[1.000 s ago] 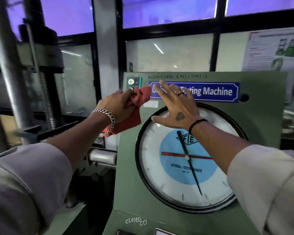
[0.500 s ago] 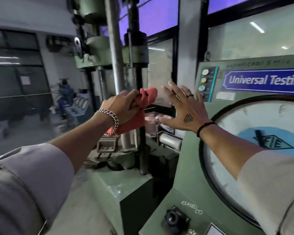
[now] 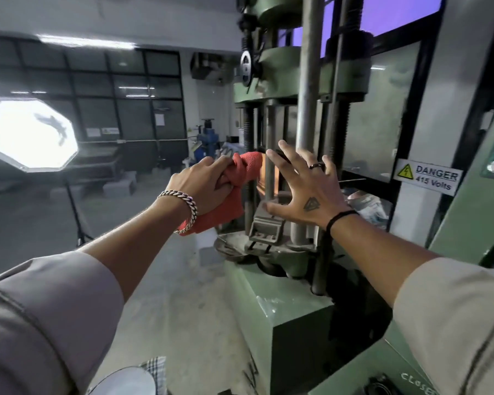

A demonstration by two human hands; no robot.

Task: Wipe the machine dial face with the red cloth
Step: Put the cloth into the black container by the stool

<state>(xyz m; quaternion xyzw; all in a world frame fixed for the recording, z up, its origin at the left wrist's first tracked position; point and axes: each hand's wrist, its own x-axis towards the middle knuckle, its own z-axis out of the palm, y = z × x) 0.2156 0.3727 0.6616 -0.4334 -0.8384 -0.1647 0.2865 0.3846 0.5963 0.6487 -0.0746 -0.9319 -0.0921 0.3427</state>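
Observation:
My left hand (image 3: 204, 183) is closed around the bunched red cloth (image 3: 231, 195), held out at chest height in the middle of the view. My right hand (image 3: 305, 189) is spread flat with fingers apart just right of the cloth, holding nothing. Both hands hang in the air in front of the green loading frame (image 3: 294, 81) with its steel columns. The dial face is out of view; only the left edge of the green dial cabinet (image 3: 479, 212) with its black rim arc shows at the far right.
A yellow "DANGER 415 Volts" sign (image 3: 428, 174) sits on the pillar at right. A green machine base (image 3: 285, 315) is below my hands. A bright octagonal studio light (image 3: 30, 134) on a stand is at left, over open concrete floor.
The view has swung left: the dial face has slid out of frame and the loading frame now fills the centre. Both hands keep the same pose, cloth still in the left.

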